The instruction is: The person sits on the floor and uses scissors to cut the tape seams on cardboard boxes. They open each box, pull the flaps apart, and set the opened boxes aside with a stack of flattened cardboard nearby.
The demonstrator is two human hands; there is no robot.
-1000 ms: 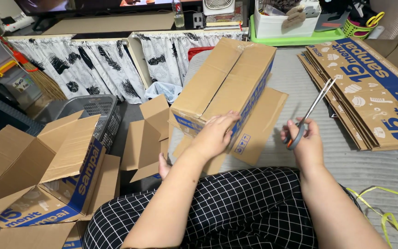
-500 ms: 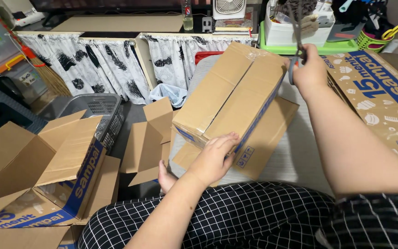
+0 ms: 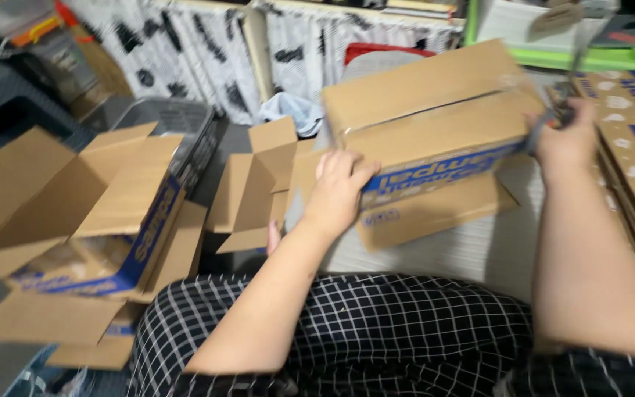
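Soft even indoor light (heavy motion blur)

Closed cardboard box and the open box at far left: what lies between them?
In the head view, a small open carton sits between the closed cardboard box and the open box.

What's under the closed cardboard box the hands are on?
Beneath the closed cardboard box a flat piece of cardboard sticks out toward the person, lying on the grey mat. How far it runs underneath is hidden. The left hand presses the near side; the right hand is at its far end.
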